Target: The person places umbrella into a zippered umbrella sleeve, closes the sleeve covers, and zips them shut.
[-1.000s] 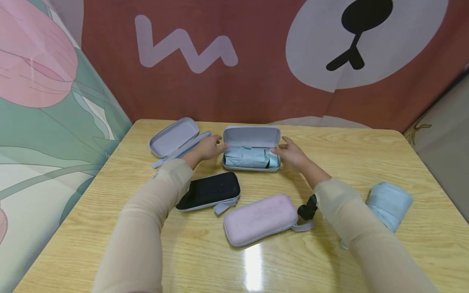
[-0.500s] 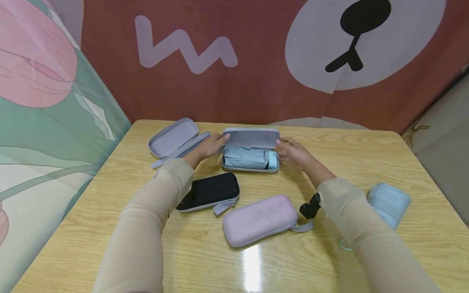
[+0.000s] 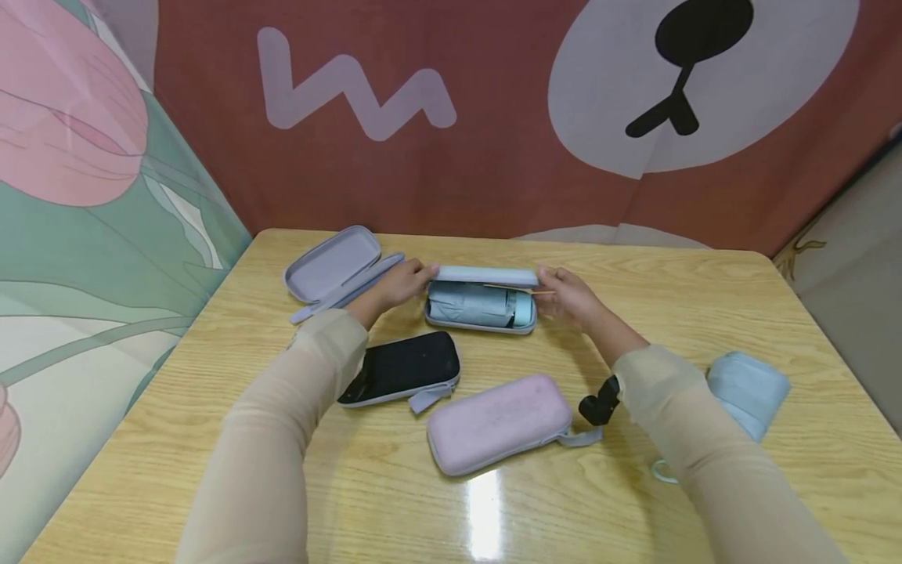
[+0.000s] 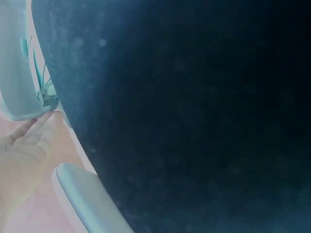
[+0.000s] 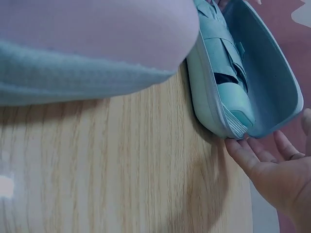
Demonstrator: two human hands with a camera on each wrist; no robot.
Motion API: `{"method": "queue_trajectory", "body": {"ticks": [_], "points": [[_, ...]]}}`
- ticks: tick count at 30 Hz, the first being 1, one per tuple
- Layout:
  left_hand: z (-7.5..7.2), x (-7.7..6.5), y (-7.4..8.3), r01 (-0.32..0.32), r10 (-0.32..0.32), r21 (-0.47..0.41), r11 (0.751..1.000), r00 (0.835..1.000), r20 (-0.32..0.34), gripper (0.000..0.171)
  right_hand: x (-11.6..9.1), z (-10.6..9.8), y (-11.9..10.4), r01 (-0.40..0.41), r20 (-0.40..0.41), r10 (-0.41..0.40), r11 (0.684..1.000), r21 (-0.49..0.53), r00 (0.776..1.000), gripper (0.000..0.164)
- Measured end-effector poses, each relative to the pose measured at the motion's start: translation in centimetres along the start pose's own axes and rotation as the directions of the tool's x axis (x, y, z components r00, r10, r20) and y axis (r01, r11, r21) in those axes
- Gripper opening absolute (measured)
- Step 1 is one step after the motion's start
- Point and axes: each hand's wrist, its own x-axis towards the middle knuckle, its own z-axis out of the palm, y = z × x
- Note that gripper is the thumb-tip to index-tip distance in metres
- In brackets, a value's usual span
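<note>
A grey-blue zip case lies near the table's far edge in the head view, its lid tilted partway down. Inside rests a folded light-blue umbrella with a turquoise end. At the lid's left end, my left hand touches the corner with its thumb; in the left wrist view its fingers reach out fairly straight. My right hand is at the other end, thumb by the lid corner. The right wrist view shows its outstretched fingers touching the case's end.
An open lavender case lies to the left. Nearer are a closed black case and a closed pink case. A small black object sits by my right sleeve. A light-blue fabric bundle lies at the right, partly hidden.
The lid of the grey-blue case has swung forward from upright to partway over the umbrella. Both hands have shifted from beside the umbrella to the lid's two ends.
</note>
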Motion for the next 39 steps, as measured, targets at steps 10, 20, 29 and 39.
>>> {"method": "queue_trajectory", "body": {"ticks": [10,20,29,39], "points": [[0.0,-0.1,-0.5,0.046,-0.047,0.056,0.997,0.999,0.028,0.048,0.4,-0.7,0.7,-0.020,0.139,0.025,0.999,-0.040,0.990,0.074],[0.5,-0.2,-0.5,0.065,-0.067,0.049,0.997,0.997,0.044,0.044,-1.2,0.6,-0.2,-0.122,0.128,0.129,0.990,-0.066,0.983,0.054],[0.9,-0.5,-0.7,0.022,-0.026,0.095,0.995,0.999,0.036,0.037,-1.5,0.7,-0.1,-0.104,0.149,0.116,0.991,-0.088,0.982,0.057],[1.4,-0.5,-0.6,-0.005,0.003,0.183,0.983,1.000,0.012,0.034,-1.6,0.5,0.2,-0.063,0.114,0.081,0.986,-0.152,0.990,0.057]]}}
